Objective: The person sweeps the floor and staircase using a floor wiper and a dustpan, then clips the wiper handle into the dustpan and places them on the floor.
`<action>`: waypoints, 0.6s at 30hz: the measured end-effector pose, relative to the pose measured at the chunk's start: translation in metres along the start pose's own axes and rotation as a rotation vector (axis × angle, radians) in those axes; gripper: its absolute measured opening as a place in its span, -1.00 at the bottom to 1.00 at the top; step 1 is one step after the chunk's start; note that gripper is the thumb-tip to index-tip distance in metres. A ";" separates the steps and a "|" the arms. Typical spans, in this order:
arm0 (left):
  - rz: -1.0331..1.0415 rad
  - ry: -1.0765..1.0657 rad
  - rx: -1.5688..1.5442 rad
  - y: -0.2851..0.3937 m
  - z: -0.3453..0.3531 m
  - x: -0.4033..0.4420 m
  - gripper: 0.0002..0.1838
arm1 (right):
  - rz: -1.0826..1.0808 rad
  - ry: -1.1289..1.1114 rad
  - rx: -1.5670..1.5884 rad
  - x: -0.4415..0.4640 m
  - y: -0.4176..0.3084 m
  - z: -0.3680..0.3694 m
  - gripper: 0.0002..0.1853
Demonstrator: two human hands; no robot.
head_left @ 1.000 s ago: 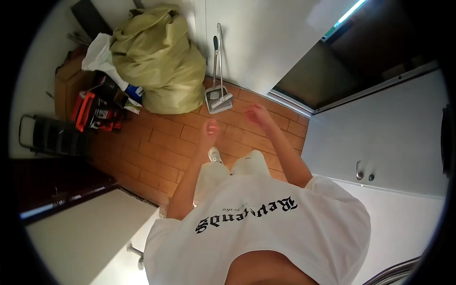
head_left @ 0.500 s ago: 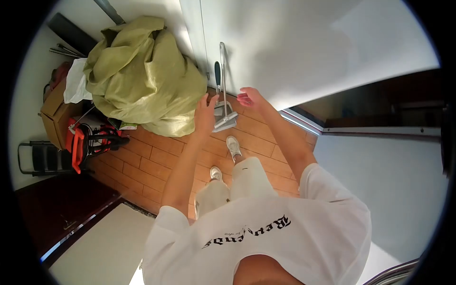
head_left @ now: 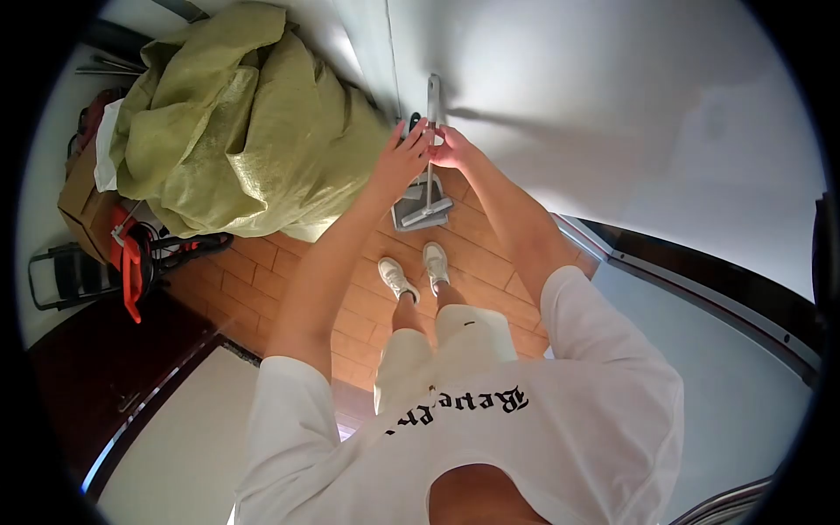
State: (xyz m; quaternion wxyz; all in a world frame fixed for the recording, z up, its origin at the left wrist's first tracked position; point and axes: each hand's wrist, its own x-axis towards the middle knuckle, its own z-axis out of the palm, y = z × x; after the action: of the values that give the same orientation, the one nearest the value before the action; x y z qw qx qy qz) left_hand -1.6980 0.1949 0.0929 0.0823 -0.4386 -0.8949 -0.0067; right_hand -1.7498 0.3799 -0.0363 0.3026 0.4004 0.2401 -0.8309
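Note:
A long pale-grey handle [head_left: 433,94] stands against the white wall, its shaft running down to a grey bar-shaped head [head_left: 427,213]. This head rests over a grey dustpan [head_left: 407,219] on the floor. My right hand [head_left: 451,149] is at the shaft with its fingers curled round it. Just left of the shaft is my left hand [head_left: 402,162], its fingers spread and stretched toward the handles; I cannot tell whether they touch. Behind those fingertips shows the top of a second, dark handle [head_left: 415,119], mostly hidden.
A large olive-green woven cover [head_left: 254,131] bulges beside my left arm. Further left are a cardboard box [head_left: 85,203], a red-and-black object [head_left: 131,262] and a black folded frame [head_left: 72,273]. My white shoes [head_left: 398,278] stand on orange floor tiles [head_left: 350,306].
Both hands have moved forward and closer together, up to the handles. My right hand has reached the long shaft and curled round it. My feet have shifted, and the view has moved.

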 end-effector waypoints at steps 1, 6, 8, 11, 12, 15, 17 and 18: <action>-0.020 0.020 0.020 0.000 0.007 0.001 -0.70 | 0.024 0.017 0.001 0.004 0.004 0.000 -0.68; 0.108 0.020 0.139 -0.001 0.010 0.003 -0.81 | 0.144 0.213 0.080 -0.006 -0.001 -0.021 -0.77; 0.130 0.014 0.103 0.004 0.018 -0.003 -0.85 | 0.164 0.201 0.166 -0.025 0.009 -0.048 -0.79; 0.175 -0.106 0.076 0.011 0.005 -0.009 -0.91 | 0.293 0.120 0.369 -0.084 0.028 -0.088 -0.87; 0.194 -0.149 0.126 0.013 0.001 -0.013 -0.91 | 0.465 0.128 0.516 -0.097 0.039 -0.109 -0.89; 0.233 -0.226 0.167 0.010 0.001 -0.024 -0.91 | 0.566 0.123 0.615 -0.160 0.073 -0.135 -0.85; 0.253 -0.272 0.143 0.015 -0.013 -0.033 -0.90 | 0.508 0.126 0.576 -0.211 0.097 -0.151 -0.80; 0.282 -0.278 0.152 0.012 -0.029 -0.034 -0.91 | 0.494 0.056 0.529 -0.230 0.104 -0.161 -0.78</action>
State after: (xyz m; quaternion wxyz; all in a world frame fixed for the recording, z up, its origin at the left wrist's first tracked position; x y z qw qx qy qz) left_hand -1.6644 0.1735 0.1156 -0.0092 -0.5486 -0.8254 0.1329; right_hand -1.4795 0.4818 0.0428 0.3736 0.5334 -0.0787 -0.7548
